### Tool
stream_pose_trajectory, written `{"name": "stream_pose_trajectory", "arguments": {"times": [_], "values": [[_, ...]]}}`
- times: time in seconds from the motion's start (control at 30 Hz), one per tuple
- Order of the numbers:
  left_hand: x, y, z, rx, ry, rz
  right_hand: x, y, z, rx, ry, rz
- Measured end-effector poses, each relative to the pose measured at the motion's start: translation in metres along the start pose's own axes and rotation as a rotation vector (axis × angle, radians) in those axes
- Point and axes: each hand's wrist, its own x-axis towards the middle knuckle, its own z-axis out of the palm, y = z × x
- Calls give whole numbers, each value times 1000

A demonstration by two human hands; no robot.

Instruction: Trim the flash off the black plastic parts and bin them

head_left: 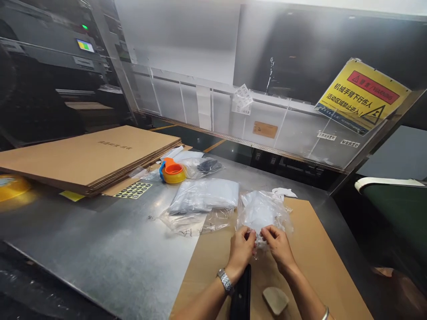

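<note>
Both hands pinch the near edge of a clear plastic bag (263, 206) that has white material inside. My left hand (243, 246), with a metal watch on its wrist, is closed on the bag's gathered edge. Close beside it, my right hand (277, 244) is closed on the same edge. Under the hands lies a brown cardboard sheet (310, 249). On that sheet, below my left hand, is a long black object (243, 295). Nearer my right forearm rests a small beige rounded block (275, 300). A second clear bag (207, 195) with white contents lies left of the held one.
An orange and blue tape dispenser (172, 170) stands behind the bags. Flat cardboard (90, 155) is stacked at left beside a sheet of round stickers (135, 190) on the metal table (133, 249). A yellow warning sign (363, 95) hangs on the panel; a green conveyor (396, 200) is at right.
</note>
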Motion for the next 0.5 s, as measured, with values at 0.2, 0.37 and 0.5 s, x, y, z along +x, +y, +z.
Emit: {"name": "stream_pose_trajectory", "arguments": {"times": [0.2, 0.37, 0.5], "values": [[-36, -3, -24, 160, 135, 186, -30, -25, -1, -89, 4, -110], [-68, -20, -50, 362, 140, 577, -77, -35, 12, -174, -66, -239], [-80, -37, -76, 376, 229, 524, -117, 0, 32, -427, 68, -206]]}}
